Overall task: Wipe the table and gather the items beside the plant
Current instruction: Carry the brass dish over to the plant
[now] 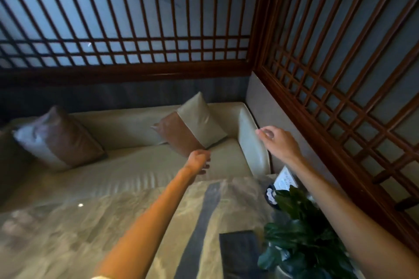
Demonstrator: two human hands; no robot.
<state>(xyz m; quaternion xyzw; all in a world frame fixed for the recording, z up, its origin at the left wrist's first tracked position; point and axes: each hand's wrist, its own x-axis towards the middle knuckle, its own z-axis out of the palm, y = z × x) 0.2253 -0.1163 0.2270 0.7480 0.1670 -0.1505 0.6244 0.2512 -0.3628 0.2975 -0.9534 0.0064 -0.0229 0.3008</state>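
glossy table (pixel 113 222) carries a plant (pixel 301 233), a dark pad (pixel 240 253) and a card (pixel 284 179).

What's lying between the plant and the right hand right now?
In the head view, a white printed card and a small dark round item with white markings sit just beyond the plant, short of the right hand.

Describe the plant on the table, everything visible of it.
The plant has broad, dark green, glossy leaves in a dense clump. It stands near the right edge of the pale table. What it grows in is mostly hidden by leaves. The right forearm passes beside it; a dark flat item lies to its left. Whether either touches it is unclear.
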